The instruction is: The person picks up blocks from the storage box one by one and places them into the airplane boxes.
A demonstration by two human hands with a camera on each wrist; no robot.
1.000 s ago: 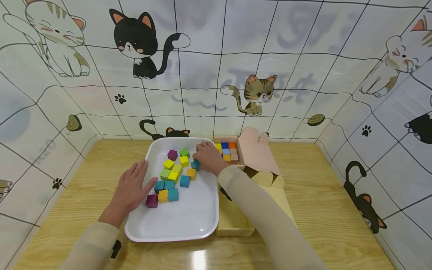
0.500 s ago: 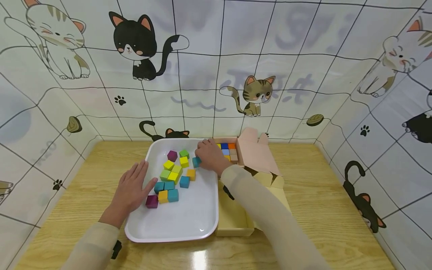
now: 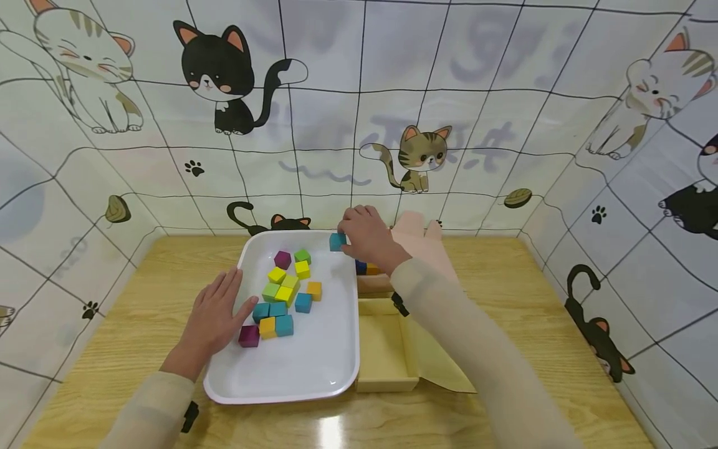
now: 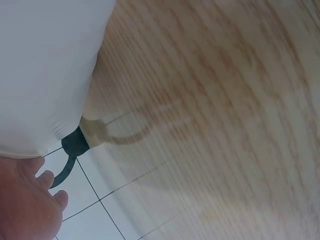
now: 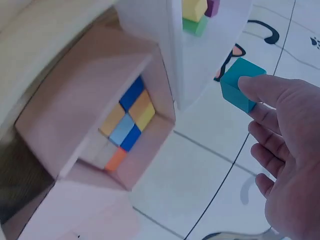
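Observation:
My right hand [image 3: 373, 237] pinches a teal cube [image 5: 241, 84] between thumb and fingers, raised over the far right corner of the white tray [image 3: 320, 374]. Below and beside it in the right wrist view is a pink box [image 5: 90, 100] holding several coloured cubes [image 5: 122, 129]. My left hand [image 3: 215, 308] rests with straight fingers along the tray's left rim, its thumb reaching inside near a purple cube [image 3: 249, 336]. Across the tray's left half lie several more cubes, among them a yellow cube [image 3: 277, 275], an orange cube [image 3: 314, 290] and a teal cube [image 3: 303, 303].
A yellow box [image 3: 381, 349] with its lid folded out stands against the tray's right side, nearer than the pink box. The pink box's lid [image 3: 429, 249] leans out to the right. Behind the wooden table [image 3: 505, 299] rises a wall covering [image 3: 325, 125] with cat drawings.
My right hand has lifted the teal cube from the tray's upper right and carried it up and toward the far edge. The left hand stays on the rim.

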